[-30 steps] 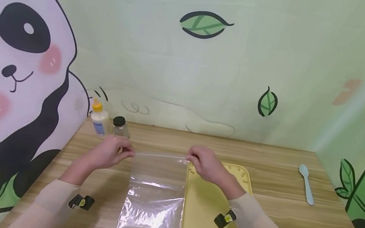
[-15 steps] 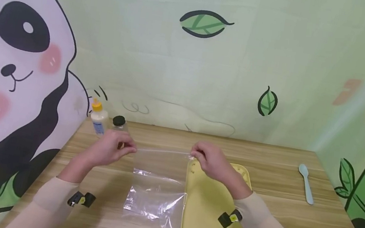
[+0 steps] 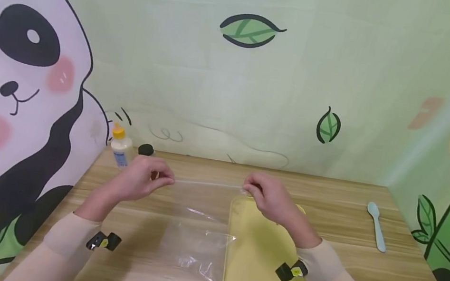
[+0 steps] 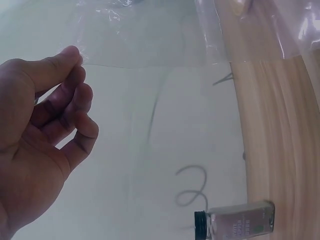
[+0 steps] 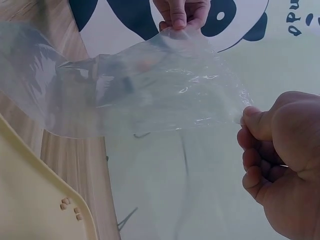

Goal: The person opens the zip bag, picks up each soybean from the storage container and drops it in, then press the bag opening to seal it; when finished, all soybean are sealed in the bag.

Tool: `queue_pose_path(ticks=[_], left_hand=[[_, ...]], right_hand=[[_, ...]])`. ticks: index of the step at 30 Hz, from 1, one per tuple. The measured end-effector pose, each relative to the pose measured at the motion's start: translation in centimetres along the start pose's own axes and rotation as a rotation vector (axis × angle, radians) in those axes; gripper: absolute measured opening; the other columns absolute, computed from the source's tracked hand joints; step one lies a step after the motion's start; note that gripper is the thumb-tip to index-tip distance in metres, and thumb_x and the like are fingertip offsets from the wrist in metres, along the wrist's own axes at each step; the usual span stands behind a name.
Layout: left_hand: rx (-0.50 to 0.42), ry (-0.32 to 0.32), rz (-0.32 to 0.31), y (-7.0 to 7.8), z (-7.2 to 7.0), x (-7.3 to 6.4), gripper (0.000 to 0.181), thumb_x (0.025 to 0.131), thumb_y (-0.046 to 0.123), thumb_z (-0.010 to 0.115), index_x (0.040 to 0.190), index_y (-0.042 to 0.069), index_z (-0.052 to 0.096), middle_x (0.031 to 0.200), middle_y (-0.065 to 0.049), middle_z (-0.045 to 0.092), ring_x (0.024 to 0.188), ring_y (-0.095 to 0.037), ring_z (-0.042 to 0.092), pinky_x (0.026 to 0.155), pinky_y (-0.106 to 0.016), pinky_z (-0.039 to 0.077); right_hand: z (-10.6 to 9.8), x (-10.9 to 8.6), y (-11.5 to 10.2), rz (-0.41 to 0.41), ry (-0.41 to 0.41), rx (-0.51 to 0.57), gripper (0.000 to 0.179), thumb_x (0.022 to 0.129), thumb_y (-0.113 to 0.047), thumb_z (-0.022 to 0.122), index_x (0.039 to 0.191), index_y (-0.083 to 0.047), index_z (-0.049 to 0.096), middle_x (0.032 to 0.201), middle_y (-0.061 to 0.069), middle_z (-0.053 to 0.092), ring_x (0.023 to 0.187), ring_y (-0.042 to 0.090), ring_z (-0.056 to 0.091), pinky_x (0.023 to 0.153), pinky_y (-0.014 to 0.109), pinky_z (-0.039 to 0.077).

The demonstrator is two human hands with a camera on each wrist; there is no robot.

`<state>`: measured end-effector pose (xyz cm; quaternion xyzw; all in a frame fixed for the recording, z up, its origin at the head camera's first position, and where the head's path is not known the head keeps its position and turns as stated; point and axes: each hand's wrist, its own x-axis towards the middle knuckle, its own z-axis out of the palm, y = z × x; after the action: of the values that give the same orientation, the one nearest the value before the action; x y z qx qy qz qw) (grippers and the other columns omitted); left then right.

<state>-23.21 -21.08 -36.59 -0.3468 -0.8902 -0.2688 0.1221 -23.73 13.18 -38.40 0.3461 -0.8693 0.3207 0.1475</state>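
Note:
A clear plastic bag hangs stretched between my two hands above the table. My left hand pinches its upper left corner between thumb and forefinger. The upper right corner is pinched by my right hand. In the right wrist view the bag spans from one hand to the other and its lower part trails over the table. Beneath its right side lies a yellow tray, with several small tan bits near its corner.
Behind my left hand stand a white bottle with an orange nozzle and a small clear jar with a black cap. A light blue spoon lies on the wooden table at the right. A printed cloth wall rises behind.
Both hands have risen slightly and shifted to the right, lifting the bag with them. Its bottom edge now sits higher. The tray, bottle and spoon have stayed in place.

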Motion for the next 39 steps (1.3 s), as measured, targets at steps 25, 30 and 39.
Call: queue_pose_path(ticks=[25, 30, 39], left_hand=[[-0.060, 0.066, 0.104, 1.9, 0.3, 2.1, 0.003, 0.088, 0.014, 0.072, 0.085, 0.015, 0.074, 0.077, 0.009, 0.067, 0.066, -0.003, 0.055, 0.057, -0.023, 0.050], [-0.087, 0.075, 0.123, 1.9, 0.6, 2.4, 0.004, 0.088, 0.013, 0.071, 0.087, 0.012, 0.074, 0.078, 0.007, 0.069, 0.067, -0.003, 0.056, 0.059, -0.023, 0.051], [-0.171, 0.097, 0.116, 2.7, 1.2, 3.0, 0.003, 0.089, 0.012, 0.071, 0.087, 0.013, 0.074, 0.077, 0.008, 0.068, 0.067, -0.005, 0.057, 0.059, -0.024, 0.050]], right_hand=[[-3.2, -1.4, 0.2, -0.050, 0.105, -0.046, 0.006, 0.091, -0.007, 0.065, 0.085, -0.007, 0.064, 0.078, 0.001, 0.057, 0.068, 0.009, 0.047, 0.059, 0.024, 0.044], [-3.6, -1.6, 0.3, -0.051, 0.119, -0.046, 0.005, 0.090, -0.004, 0.066, 0.085, -0.006, 0.065, 0.077, 0.001, 0.057, 0.067, 0.009, 0.046, 0.059, 0.023, 0.043], [-4.7, -1.9, 0.3, -0.039, 0.181, -0.055, 0.003, 0.090, -0.004, 0.066, 0.087, -0.004, 0.066, 0.078, 0.002, 0.061, 0.068, 0.010, 0.048, 0.058, 0.023, 0.045]])
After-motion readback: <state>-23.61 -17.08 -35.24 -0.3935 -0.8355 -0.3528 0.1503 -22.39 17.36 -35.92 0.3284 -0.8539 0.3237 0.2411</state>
